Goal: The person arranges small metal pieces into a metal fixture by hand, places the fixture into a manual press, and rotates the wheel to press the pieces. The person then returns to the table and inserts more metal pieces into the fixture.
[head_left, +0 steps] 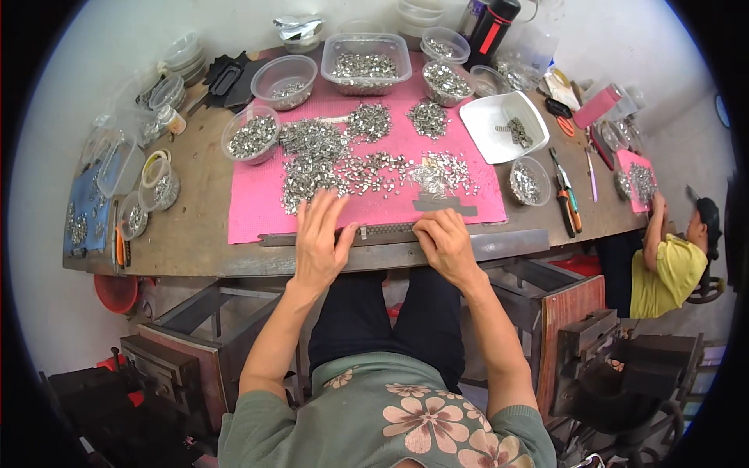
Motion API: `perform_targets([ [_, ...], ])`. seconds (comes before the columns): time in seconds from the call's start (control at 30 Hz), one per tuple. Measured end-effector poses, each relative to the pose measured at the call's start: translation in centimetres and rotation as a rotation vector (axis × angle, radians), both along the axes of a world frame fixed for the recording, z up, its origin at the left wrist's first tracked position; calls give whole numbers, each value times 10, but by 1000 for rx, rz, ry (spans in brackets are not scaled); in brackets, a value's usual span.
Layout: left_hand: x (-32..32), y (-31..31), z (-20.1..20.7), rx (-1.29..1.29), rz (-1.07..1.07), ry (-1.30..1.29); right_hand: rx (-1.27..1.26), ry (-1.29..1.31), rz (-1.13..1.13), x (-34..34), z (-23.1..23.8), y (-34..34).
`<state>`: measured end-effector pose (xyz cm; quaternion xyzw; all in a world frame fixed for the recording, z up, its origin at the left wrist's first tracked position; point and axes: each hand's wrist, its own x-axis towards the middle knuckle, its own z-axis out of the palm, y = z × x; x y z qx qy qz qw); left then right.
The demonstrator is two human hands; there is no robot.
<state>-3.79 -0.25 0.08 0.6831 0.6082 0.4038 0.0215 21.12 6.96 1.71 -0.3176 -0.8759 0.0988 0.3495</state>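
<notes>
A long dark metal strip [388,229] with a row of small links or slots lies along the front edge of the table. My left hand [318,238] is over its left part, fingers stretched toward the loose metal pieces and apart from one another. Near the strip's right part, my right hand [446,246] has its fingers curled and pressed together; whatever is between them is hidden. Beyond both hands, small silver metal pieces [312,148] are heaped on a pink mat [251,204]. Thin pins [425,178] lie scattered behind pieces of grey tape [445,206].
Clear tubs of metal pieces [367,69] line the back. A white tray [477,117], pliers [563,195] and a small tub [530,181] are at right. On the left are a blue mat [87,207] and more tubs [160,187]. A co-worker [675,269] sits far right.
</notes>
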Motion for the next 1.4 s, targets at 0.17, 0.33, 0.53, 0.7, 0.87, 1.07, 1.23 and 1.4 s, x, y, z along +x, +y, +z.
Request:
perform_targets([
  [0.17, -8, 8, 0, -287, 81, 283, -363, 275, -7, 6, -10, 3],
  [0.33, 12, 10, 7, -369, -38, 268, -418, 359, -82, -1, -11, -1],
  [0.53, 36, 10, 7, -302, -188, 261, -292, 284, -93, -4, -13, -3],
  [0.7, 28, 10, 20, -260, -237, 84, -267, 263, -86, -2, -14, 0],
  [0.87, -20, 18, 20, 58, 60, -92, -128, 185, -27, -23, 0, 12],
  [1.07, -31, 21, 19, -116, -25, 47, -60, 64, 130, -79, -10, 35],
  [1.23, -33, 27, 12, -102, -113, 93, -59, -48, 130, -100, -17, 40],
  [1.4, -33, 33, 8, -146, -132, 128, -55, -79, 121, -107, -21, 47],
])
